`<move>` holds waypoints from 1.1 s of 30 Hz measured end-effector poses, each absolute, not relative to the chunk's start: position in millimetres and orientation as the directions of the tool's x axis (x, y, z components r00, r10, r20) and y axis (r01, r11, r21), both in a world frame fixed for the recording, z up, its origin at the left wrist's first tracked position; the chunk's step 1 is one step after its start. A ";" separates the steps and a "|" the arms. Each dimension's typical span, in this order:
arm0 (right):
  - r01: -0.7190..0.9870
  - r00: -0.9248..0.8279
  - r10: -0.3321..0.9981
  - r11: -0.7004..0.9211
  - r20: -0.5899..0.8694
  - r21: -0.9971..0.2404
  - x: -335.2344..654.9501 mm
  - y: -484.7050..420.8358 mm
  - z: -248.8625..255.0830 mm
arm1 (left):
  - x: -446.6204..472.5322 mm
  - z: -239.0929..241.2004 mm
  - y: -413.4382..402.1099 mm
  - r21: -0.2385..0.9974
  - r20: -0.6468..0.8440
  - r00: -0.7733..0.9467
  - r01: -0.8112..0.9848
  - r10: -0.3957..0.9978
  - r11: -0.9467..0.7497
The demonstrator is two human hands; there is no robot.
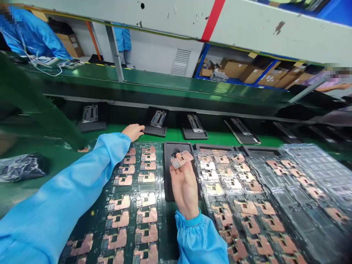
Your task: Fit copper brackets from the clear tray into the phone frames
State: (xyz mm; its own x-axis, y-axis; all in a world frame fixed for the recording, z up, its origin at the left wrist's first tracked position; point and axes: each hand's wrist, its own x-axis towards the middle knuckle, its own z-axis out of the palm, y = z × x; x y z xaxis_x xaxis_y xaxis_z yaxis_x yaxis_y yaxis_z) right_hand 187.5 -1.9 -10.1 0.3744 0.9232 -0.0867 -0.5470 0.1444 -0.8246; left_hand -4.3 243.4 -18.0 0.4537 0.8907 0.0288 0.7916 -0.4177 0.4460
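Note:
My left hand [133,132] reaches to the far side of the bench and grips the left edge of a black foam tray [155,131]. On that tray lies a metal phone frame [158,118]. My right hand [184,185], palm up, pinches a copper-covered circuit board [182,159] between thumb and fingers. It is held above a dark rectangular tray [168,183] with a small black bundle [176,151] in it. Left of it, a clear plastic tray [132,194] carries rows of similar boards; another such tray [205,196] lies to the right.
More phone frames on black trays, such as one phone frame [195,123], line the green conveyor [173,134]. A sparsely filled clear tray [291,205] is at right. A bagged black item [23,167] lies left. A shelf beam [165,16] crosses overhead. Co-workers stand beyond.

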 end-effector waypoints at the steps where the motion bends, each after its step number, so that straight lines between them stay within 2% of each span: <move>1: -0.541 0.377 0.923 0.148 -0.081 -0.828 188.6 -2.2 -9.9 | -8.2 -19.0 241.5 0.413 0.065 0.465 0.793 0.883 -0.448; 6: -0.556 0.398 0.916 0.195 -0.053 -0.808 197.5 -1.5 -7.8 | -58.8 -12.3 187.8 0.291 0.285 0.487 0.776 0.825 -0.559; 12: -0.521 0.390 0.921 0.210 -0.012 -0.828 198.5 -2.3 -6.8 | -136.7 -7.5 12.6 0.205 0.431 0.559 0.704 0.708 -0.680; 16: -0.568 0.358 0.933 0.194 -0.028 -0.800 194.3 -4.0 -7.1 | -150.7 -7.9 -93.1 0.247 0.390 0.583 0.680 0.713 -0.691; 19: -0.536 0.311 0.950 0.151 -0.028 -0.831 190.4 -3.3 -8.7 | -148.8 -10.3 -128.9 0.299 0.326 0.585 0.682 0.743 -0.668; 22: -0.469 0.282 0.958 0.097 -0.045 -0.878 186.2 -1.5 -12.3 | -143.9 -10.0 -124.4 0.352 0.256 0.624 0.651 0.738 -0.673; 25: -0.406 0.248 0.966 0.041 -0.067 -0.913 182.8 0.3 -17.2 | -131.8 -4.7 -85.9 0.404 0.195 0.690 0.591 0.697 -0.698; 30: -0.404 0.183 0.978 -0.016 -0.098 -0.914 179.3 1.8 -24.7 | -90.3 -9.3 -0.8 0.353 0.187 0.651 0.654 0.736 -0.669; 33: -0.415 0.194 0.971 -0.045 -0.137 -0.909 179.8 1.5 -26.7 | -72.6 -23.4 22.1 0.371 0.159 0.677 0.634 0.719 -0.678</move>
State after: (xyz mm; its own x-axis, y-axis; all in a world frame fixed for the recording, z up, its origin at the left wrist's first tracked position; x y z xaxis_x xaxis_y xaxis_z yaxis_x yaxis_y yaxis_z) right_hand 179.8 1.5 -26.7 0.1942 0.9714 -0.1367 -0.4153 -0.0449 -0.9086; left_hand -72.6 22.1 -23.4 0.6766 0.7191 0.1585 0.6341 -0.6784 0.3711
